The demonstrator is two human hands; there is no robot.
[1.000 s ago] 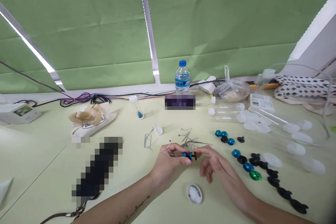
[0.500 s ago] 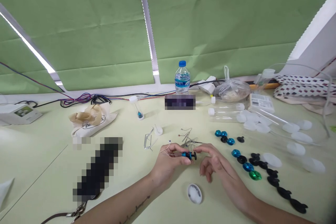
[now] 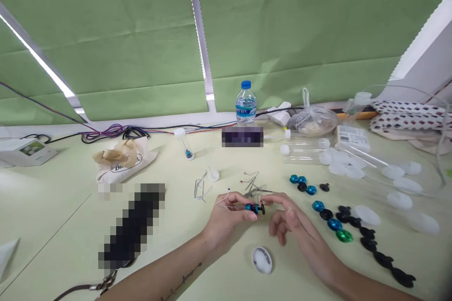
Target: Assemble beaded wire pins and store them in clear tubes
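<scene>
Between the thumb and fingers of my left hand (image 3: 226,218) is a small blue-and-black spool-shaped part (image 3: 251,209), lying sideways with its black flanged end to the right. A thin bent wire (image 3: 223,201) sticks out by the same hand; how it joins the part is hidden. My right hand (image 3: 291,218) hovers just right of the black end, index finger stretched toward it and the other fingers loosely curled. Whether that fingertip touches the part is hard to tell. Below the hands sits a small white round dish (image 3: 262,260) with tiny dark bits along its rim.
Loose metal wires (image 3: 251,183) lie behind my hands, with bent metal rods (image 3: 202,188) to their left. Blue, black and green discs (image 3: 334,224) line the right side, near clear tubes (image 3: 305,146) and white caps (image 3: 399,200). A water bottle (image 3: 246,106) stands at the back.
The view has shifted very slightly. Both hands and the held part keep nearly the same pose.
</scene>
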